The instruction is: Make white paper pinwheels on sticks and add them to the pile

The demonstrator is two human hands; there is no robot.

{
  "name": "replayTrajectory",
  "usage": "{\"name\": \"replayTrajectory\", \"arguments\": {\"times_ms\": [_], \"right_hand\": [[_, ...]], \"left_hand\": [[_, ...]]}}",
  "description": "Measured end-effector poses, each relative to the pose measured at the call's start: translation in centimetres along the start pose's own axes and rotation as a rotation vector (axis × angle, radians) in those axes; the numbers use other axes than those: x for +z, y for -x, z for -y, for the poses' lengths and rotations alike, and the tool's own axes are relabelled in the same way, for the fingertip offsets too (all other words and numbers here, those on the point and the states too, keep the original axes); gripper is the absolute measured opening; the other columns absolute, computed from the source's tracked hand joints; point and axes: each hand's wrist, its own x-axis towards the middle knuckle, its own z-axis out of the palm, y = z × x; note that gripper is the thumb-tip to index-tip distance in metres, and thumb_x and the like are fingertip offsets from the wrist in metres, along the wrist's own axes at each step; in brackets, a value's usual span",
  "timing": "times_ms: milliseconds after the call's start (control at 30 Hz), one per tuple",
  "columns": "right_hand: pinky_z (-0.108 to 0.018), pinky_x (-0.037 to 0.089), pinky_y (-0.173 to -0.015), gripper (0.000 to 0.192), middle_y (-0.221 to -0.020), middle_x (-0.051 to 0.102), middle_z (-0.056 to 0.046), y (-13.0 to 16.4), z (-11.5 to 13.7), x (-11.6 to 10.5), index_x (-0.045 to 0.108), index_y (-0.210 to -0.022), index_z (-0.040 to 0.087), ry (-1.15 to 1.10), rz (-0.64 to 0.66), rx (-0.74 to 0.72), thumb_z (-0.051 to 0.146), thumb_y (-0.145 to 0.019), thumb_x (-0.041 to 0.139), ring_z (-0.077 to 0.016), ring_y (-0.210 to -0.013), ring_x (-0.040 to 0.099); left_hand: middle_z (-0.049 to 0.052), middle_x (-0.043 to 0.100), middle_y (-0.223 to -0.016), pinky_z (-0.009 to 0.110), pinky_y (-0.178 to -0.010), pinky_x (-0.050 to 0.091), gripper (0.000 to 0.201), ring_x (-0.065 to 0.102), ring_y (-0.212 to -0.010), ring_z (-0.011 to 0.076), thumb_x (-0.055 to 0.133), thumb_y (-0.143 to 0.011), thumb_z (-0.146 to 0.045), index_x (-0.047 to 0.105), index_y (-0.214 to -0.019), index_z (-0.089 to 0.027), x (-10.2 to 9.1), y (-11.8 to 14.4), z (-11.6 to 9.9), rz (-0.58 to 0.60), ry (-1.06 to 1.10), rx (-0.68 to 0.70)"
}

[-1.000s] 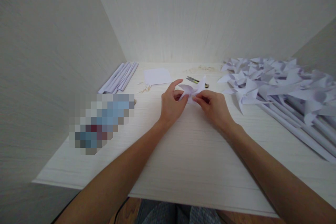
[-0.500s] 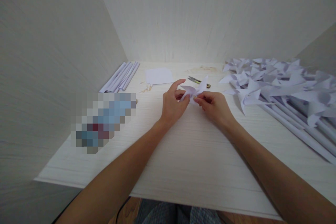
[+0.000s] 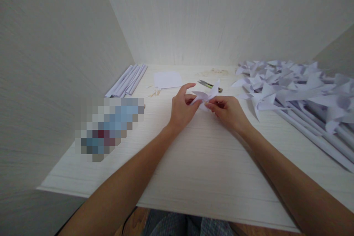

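Observation:
A white paper pinwheel (image 3: 214,89) is held above the table between both hands, its curved blades rising over the fingers. My left hand (image 3: 182,107) pinches its left side with thumb and fingers, the index finger raised. On the other side, my right hand (image 3: 225,110) has thumb and forefinger pressed together at the pinwheel's middle; anything small between those fingertips is hidden. Just behind the pinwheel lies a pair of scissors (image 3: 210,85) with yellowish handles, its points toward the left.
Many finished-looking paper pinwheels (image 3: 265,96) on rolled paper sticks (image 3: 318,136) are heaped at the right. Several rolled paper tubes (image 3: 128,81) lie back left, beside white paper sheets (image 3: 167,80) and small scraps (image 3: 155,92). A blurred-out item (image 3: 116,123) rests at the left.
Both hands stay in nearly the same place around the pinwheel. My right fingertips have shifted very slightly at its middle.

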Motion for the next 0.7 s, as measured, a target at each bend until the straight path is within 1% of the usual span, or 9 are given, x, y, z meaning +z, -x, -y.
{"name": "replayTrajectory", "arguments": {"times_ms": [67,133,200,267,333,400,467,533,700], "right_hand": [[-0.024,0.023,-0.044,0.025,-0.041,0.042,0.004,-0.1,-0.2,0.1,0.053,-0.047,0.016,-0.033,0.013,0.04,0.03,-0.067,0.057,-0.0068,-0.041,0.033],[-0.024,0.023,-0.042,0.026,-0.041,0.042,0.004,0.0,-0.4,0.4,0.054,-0.049,0.015,-0.13,0.047,0.127,0.033,-0.067,0.057,-0.0073,-0.04,0.033],[-0.025,0.023,-0.042,0.025,-0.041,0.043,0.003,0.2,-0.4,0.7,0.056,-0.051,0.015,-0.155,0.014,0.168,0.034,-0.068,0.057,-0.0081,-0.039,0.034],[-0.025,0.026,-0.045,0.023,-0.045,0.047,0.001,0.4,-0.2,0.8,0.056,-0.053,0.016,-0.001,-0.107,0.071,0.031,-0.069,0.058,-0.0096,-0.043,0.038],[-0.026,0.028,-0.049,0.022,-0.053,0.052,-0.002,0.7,0.3,0.7,0.055,-0.053,0.016,0.227,-0.196,-0.113,0.026,-0.072,0.056,-0.0117,-0.049,0.043],[-0.027,0.027,-0.051,0.023,-0.058,0.054,-0.004,0.9,0.7,0.6,0.054,-0.052,0.016,0.386,-0.204,-0.231,0.023,-0.075,0.052,-0.013,-0.053,0.046],[-0.027,0.027,-0.051,0.024,-0.057,0.054,-0.004,0.9,1.0,0.7,0.054,-0.052,0.016,0.412,-0.204,-0.239,0.022,-0.075,0.052,-0.0129,-0.053,0.046],[-0.027,0.027,-0.05,0.022,-0.053,0.053,-0.002,0.7,0.9,1.0,0.055,-0.051,0.016,0.3,-0.213,-0.142,0.023,-0.072,0.055,-0.0119,-0.05,0.044],[-0.025,0.023,-0.04,0.029,-0.04,0.044,0.003,0.3,0.2,2.0,0.054,-0.049,0.016,-0.295,-0.112,0.264,0.039,-0.064,0.062,-0.0077,-0.037,0.033]], "left_hand": [[-0.004,0.064,-0.064,0.018,-0.058,0.045,0.043,0.057,-0.057,0.0076,0.06,-0.065,-0.013,0.05,-0.106,-0.017,0.0,0.1,-0.1,-0.007,-0.064,0.028],[-0.004,0.064,-0.065,0.019,-0.06,0.045,0.042,0.058,-0.058,0.008,0.06,-0.066,-0.013,0.05,-0.106,-0.018,0.0,0.1,-0.1,-0.014,-0.133,0.068],[-0.004,0.065,-0.066,0.02,-0.062,0.045,0.042,0.058,-0.06,0.0084,0.06,-0.066,-0.013,0.051,-0.107,-0.019,0.0,0.2,0.0,-0.019,-0.169,0.09],[-0.004,0.065,-0.066,0.02,-0.063,0.046,0.042,0.059,-0.061,0.0086,0.059,-0.067,-0.013,0.051,-0.108,-0.019,0.0,0.2,0.0,-0.023,-0.17,0.09],[-0.004,0.065,-0.066,0.02,-0.063,0.046,0.042,0.059,-0.061,0.0084,0.059,-0.067,-0.013,0.051,-0.108,-0.019,0.0,0.1,0.1,-0.034,-0.157,0.085],[-0.004,0.065,-0.066,0.02,-0.063,0.046,0.042,0.058,-0.06,0.0083,0.06,-0.067,-0.014,0.051,-0.108,-0.019,-0.1,0.1,0.1,-0.046,-0.157,0.092],[-0.003,0.066,-0.067,0.02,-0.063,0.046,0.042,0.059,-0.06,0.0087,0.06,-0.067,-0.014,0.051,-0.108,-0.019,-0.1,0.1,0.1,-0.057,-0.17,0.102],[-0.003,0.067,-0.069,0.021,-0.064,0.046,0.042,0.06,-0.063,0.0095,0.06,-0.067,-0.013,0.051,-0.108,-0.02,-0.2,0.1,0.1,-0.064,-0.2,0.114],[-0.002,0.069,-0.072,0.02,-0.064,0.046,0.041,0.062,-0.064,0.0103,0.061,-0.069,-0.016,0.052,-0.109,-0.021,-0.3,0.2,0.0,-0.069,-0.302,0.174]]}}
